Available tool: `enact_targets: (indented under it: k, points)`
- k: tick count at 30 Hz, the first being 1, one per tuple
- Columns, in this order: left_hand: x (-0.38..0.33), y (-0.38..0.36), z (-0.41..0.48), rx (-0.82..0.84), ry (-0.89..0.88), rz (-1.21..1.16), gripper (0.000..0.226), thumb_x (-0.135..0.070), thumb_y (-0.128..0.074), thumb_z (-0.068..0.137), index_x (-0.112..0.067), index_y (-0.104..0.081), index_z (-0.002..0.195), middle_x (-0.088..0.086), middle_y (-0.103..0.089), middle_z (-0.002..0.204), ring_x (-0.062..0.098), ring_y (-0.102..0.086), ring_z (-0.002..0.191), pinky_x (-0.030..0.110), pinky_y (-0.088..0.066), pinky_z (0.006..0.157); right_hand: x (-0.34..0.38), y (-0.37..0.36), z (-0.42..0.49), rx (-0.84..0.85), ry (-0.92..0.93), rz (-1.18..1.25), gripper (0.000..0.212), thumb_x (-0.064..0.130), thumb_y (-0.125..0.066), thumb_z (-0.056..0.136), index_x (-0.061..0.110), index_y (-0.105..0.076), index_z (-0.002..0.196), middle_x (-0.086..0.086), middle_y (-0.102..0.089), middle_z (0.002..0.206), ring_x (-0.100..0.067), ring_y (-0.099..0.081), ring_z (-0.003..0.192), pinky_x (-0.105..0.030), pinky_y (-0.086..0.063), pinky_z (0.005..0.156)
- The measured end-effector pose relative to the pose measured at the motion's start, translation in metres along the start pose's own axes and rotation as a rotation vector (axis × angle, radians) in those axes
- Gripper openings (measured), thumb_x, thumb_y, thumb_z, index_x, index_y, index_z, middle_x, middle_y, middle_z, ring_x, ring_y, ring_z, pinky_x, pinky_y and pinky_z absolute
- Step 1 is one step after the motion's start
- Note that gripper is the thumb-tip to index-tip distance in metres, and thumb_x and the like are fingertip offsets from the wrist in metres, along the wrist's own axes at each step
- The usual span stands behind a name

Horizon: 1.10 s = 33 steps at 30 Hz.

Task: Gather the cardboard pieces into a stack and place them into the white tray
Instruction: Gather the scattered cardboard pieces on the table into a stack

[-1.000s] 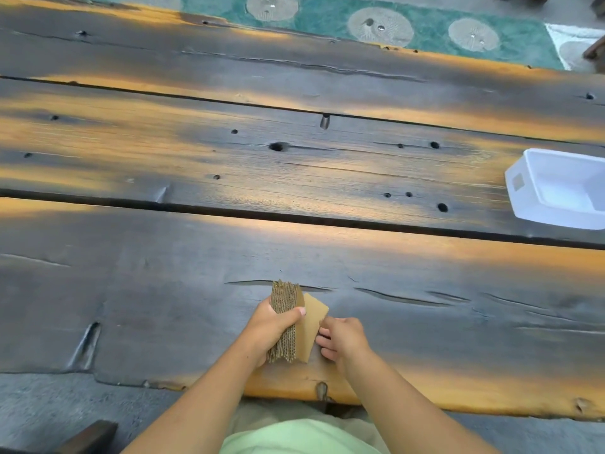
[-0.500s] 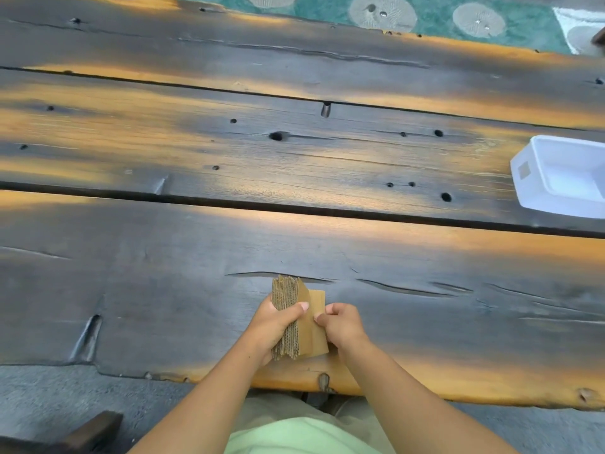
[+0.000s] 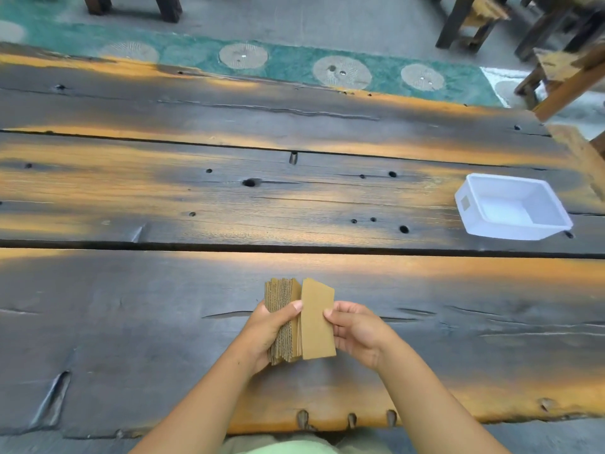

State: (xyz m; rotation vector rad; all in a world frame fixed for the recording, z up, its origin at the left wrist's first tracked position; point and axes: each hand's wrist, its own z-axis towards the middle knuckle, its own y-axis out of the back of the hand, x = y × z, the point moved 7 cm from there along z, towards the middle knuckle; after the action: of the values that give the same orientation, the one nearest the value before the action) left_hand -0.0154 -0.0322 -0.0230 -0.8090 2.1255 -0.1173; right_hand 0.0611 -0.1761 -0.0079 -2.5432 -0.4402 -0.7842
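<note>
A stack of brown corrugated cardboard pieces (image 3: 284, 319) stands on edge in my left hand (image 3: 266, 332), thumb across its front, above the near plank of the table. My right hand (image 3: 355, 330) pinches one flat cardboard piece (image 3: 317, 319) by its right edge, pressed against the right side of the stack. The white tray (image 3: 465, 204) sits empty on the middle plank at the far right, well away from both hands.
The dark, scorched wooden table (image 3: 196, 198) has long gaps between planks, knot holes and cracks. Beyond its far edge lie a green patterned rug (image 3: 294, 65) and wooden stool legs (image 3: 458, 21); more wooden furniture (image 3: 569, 80) stands at the upper right.
Both hands have lifted the cardboard off the tabletop and the single piece now stands upright beside the stack. The camera has tilted up, showing more of the tray and floor.
</note>
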Motion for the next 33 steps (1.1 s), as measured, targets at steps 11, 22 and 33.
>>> enact_targets:
  k: [11, 22, 33]
  points:
    - [-0.029, -0.048, 0.000, 0.213, 0.031, -0.090, 0.031, -0.030, -0.083, 0.072, -0.013, -0.082, 0.097, 0.020, -0.078, 0.098, 0.030, -0.077, 0.084, 0.043, -0.063, 0.070, 0.046, -0.008, -0.029, -0.073, 0.233, -0.204, 0.005, 0.004, -0.056, 0.100, 0.000, -0.057, 0.101, -0.010, -0.071, 0.081, -0.018, -0.072, 0.070, -0.034, -0.061, 0.069]
    - [-0.036, -0.085, -0.011, 0.322, 0.058, 0.021, 0.065, -0.032, -0.086, 0.067, -0.003, -0.064, 0.121, 0.025, -0.072, 0.103, 0.036, -0.072, 0.089, 0.045, -0.060, 0.078, 0.074, 0.029, -0.055, -0.172, 0.199, -0.699, 0.027, 0.032, -0.069, 0.091, 0.017, -0.047, 0.097, 0.002, -0.060, 0.096, -0.014, -0.059, 0.080, -0.029, -0.048, 0.073]
    - [-0.004, -0.176, -0.031, 0.550, 0.272, 0.231, 0.084, -0.033, -0.094, 0.060, -0.005, -0.059, 0.131, 0.018, -0.071, 0.105, 0.030, -0.072, 0.087, 0.043, -0.057, 0.083, 0.108, 0.078, -0.114, 0.247, 0.326, -0.976, 0.102, 0.015, -0.080, 0.074, 0.046, -0.026, 0.154, 0.008, -0.041, 0.148, -0.014, -0.051, 0.132, -0.034, -0.040, 0.116]
